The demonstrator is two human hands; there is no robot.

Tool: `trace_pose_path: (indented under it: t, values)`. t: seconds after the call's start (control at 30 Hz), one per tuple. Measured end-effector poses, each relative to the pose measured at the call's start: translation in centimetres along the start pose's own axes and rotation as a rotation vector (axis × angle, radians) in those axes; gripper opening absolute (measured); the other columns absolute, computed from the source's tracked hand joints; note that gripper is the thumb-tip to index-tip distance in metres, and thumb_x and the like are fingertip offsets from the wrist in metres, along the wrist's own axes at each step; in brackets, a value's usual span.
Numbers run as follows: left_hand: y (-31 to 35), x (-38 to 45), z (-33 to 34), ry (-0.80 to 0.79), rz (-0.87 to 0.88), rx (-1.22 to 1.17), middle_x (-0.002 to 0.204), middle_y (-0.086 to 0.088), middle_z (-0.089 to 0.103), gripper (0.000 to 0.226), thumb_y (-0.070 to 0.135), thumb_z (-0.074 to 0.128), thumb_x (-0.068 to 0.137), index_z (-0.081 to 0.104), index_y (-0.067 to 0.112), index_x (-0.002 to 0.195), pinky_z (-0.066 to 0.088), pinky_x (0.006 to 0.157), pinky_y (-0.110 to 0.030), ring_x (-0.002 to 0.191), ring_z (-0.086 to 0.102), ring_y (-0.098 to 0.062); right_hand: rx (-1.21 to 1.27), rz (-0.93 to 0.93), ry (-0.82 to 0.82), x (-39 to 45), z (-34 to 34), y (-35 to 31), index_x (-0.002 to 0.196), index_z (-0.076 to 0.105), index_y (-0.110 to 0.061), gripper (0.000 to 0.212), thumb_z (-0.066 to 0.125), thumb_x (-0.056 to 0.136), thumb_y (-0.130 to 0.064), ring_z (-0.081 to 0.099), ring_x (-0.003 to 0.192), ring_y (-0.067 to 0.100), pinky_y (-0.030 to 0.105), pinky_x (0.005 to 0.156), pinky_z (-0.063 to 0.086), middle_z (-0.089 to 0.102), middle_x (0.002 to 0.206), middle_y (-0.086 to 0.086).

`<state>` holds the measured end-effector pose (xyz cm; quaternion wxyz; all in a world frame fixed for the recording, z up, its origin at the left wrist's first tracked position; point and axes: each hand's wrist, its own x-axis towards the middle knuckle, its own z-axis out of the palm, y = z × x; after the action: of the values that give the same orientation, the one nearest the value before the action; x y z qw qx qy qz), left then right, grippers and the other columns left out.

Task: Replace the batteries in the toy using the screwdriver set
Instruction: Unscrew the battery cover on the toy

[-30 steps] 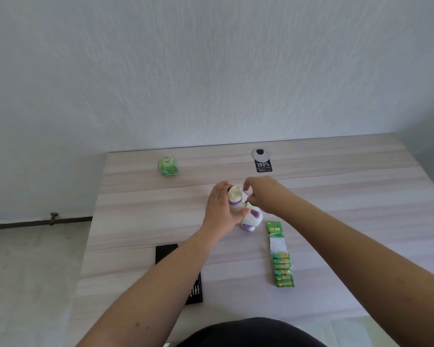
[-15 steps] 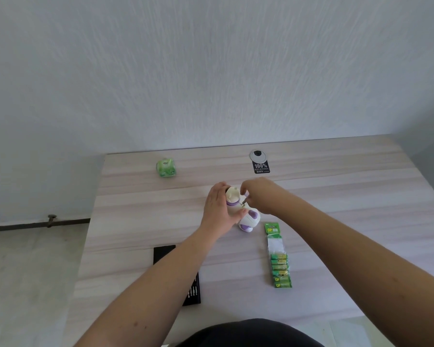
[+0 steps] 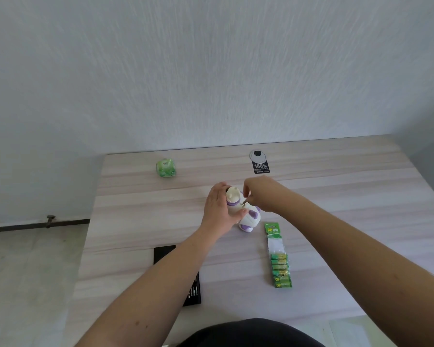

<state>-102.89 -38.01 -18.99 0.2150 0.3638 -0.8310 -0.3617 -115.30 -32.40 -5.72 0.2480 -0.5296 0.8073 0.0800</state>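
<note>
White-and-purple toy [image 3: 246,214] gripped upside down; battery strip [image 3: 279,261] lies right, black screwdriver set [image 3: 164,254] below-left.

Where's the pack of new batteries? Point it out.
In the head view, the battery pack lies flat on the table, right of centre, just nearer than the toy and under the right forearm.

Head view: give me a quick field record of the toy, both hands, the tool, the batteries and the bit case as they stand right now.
toy: white and purple plastic toy, on the wooden table, mid-table
left hand: left hand gripping the toy's side
right hand: right hand pinching a thin metal screwdriver, tip at the toy
batteries: green battery strip pack, right of the toy, apart from it
bit case: black screwdriver set case, partly hidden under the left forearm
far edge: green packet, black "100%" tag
</note>
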Motion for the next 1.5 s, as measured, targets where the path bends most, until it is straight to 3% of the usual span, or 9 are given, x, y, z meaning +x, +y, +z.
trace_pose_path:
  t: [0.17,0.27,0.4,0.57,0.67,0.93,1.5]
  values:
    - [-0.1,0.2,0.1,-0.017,0.003,0.01,0.131,-0.008,0.049,0.071,0.042,0.08,0.065,0.054,0.006,0.12,0.035,0.108,-0.039,0.127,0.043,-0.025,0.082,-0.013,0.044,0.1,0.4,0.4,0.115,0.055,-0.01,0.027,0.057,0.09,-0.018,0.057,0.099,0.025,0.029,0.073,0.042,0.061,0.11,0.01]
    - [0.0,0.1,0.0,-0.008,-0.01,0.006,0.128,-0.008,0.051,0.072,0.054,0.068,0.063,0.054,0.007,0.118,0.038,0.106,-0.041,0.124,0.045,-0.026,0.073,0.045,0.063,-0.1,0.5,0.0,0.1,0.06,-0.007,0.03,0.045,0.096,-0.033,0.059,0.083,0.026,0.033,0.071,0.048,0.063,0.091,0.01]
    - [-0.3,0.2,0.2,-0.007,-0.005,0.013,0.123,-0.008,0.053,0.069,0.055,0.065,0.062,0.057,0.008,0.112,0.04,0.102,-0.042,0.12,0.048,-0.026,0.048,0.084,0.066,0.4,0.7,-0.2,0.081,0.058,-0.009,0.028,0.041,0.096,-0.025,0.054,0.072,0.026,0.029,0.062,0.04,0.058,0.078,0.008]
    - [-0.4,0.4,0.3,-0.008,0.001,0.013,0.121,-0.007,0.053,0.066,0.054,0.067,0.063,0.058,0.009,0.11,0.041,0.101,-0.042,0.119,0.048,-0.026,0.028,0.015,0.092,0.3,0.5,-0.1,0.103,0.061,-0.008,0.019,0.05,0.091,-0.017,0.062,0.085,0.028,0.031,0.066,0.045,0.065,0.094,0.01]
    - [-0.1,0.3,0.2,0.004,0.009,0.007,0.124,-0.01,0.053,0.067,0.044,0.078,0.064,0.055,0.006,0.115,0.04,0.103,-0.044,0.121,0.048,-0.029,0.046,-0.011,0.102,0.0,0.4,0.2,0.107,0.059,-0.01,0.021,0.056,0.087,-0.016,0.062,0.088,0.027,0.033,0.071,0.048,0.063,0.102,0.009]
    - [-0.3,0.3,0.3,0.009,0.003,0.015,0.122,-0.009,0.053,0.067,0.041,0.079,0.063,0.054,0.006,0.115,0.041,0.102,-0.043,0.119,0.049,-0.027,0.017,-0.042,0.12,0.2,0.6,0.4,0.104,0.063,-0.014,0.019,0.058,0.085,-0.011,0.06,0.096,0.025,0.033,0.08,0.05,0.061,0.108,0.008]
    - [0.1,0.2,0.0,0.012,0.016,0.016,0.126,-0.012,0.052,0.07,0.034,0.084,0.064,0.054,0.002,0.119,0.039,0.104,-0.043,0.122,0.048,-0.029,0.05,-0.026,0.15,-0.2,0.5,0.8,0.1,0.064,-0.015,0.015,0.06,0.086,-0.016,0.06,0.097,0.025,0.03,0.075,0.047,0.064,0.104,0.005]
